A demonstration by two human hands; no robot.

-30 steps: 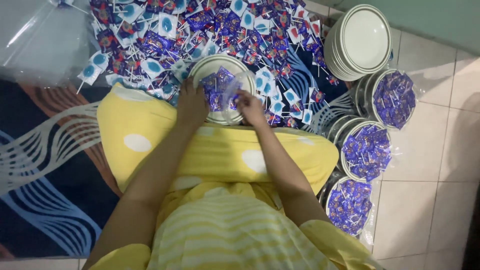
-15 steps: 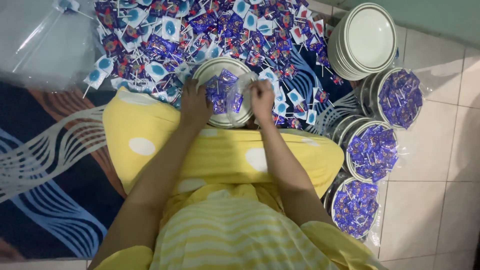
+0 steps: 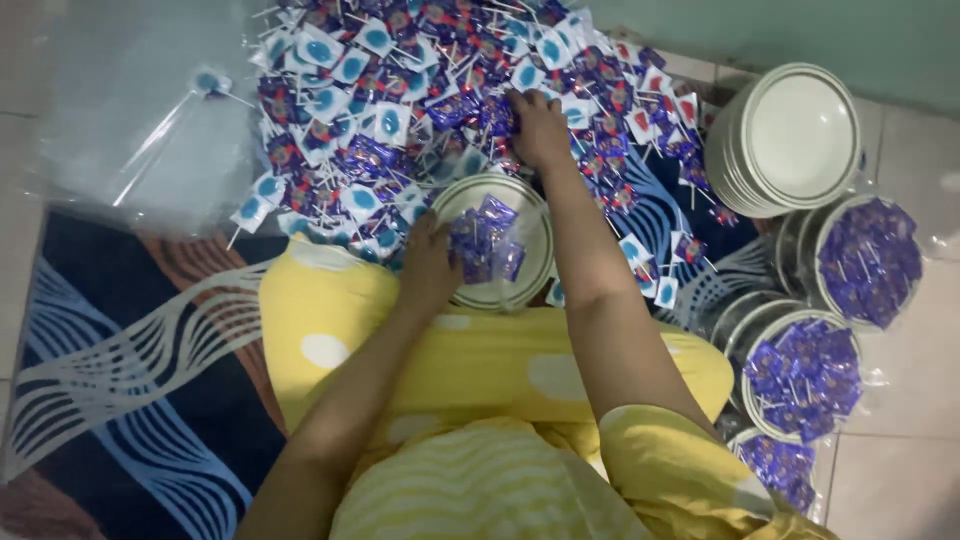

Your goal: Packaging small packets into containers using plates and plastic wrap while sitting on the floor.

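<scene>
Tiled floor and a wave-patterned rug [image 3: 130,400] lie under a yellow cushion [image 3: 480,370], with a heap of wrapped lollipops [image 3: 400,110] on the far side. Left hand [image 3: 430,265] rests on the near rim of the plate [image 3: 525,215], fingers curled over the few purple lollipops [image 3: 485,240] on it; whether it grips any I cannot tell. Right hand [image 3: 535,125] is pressed into the heap, fingers bent around purple wrappers. Picking by colour and gathering sticks parallel would likely keep the portion tidy. Filled plates [image 3: 865,260] and an empty stack [image 3: 795,135] sit right.
</scene>
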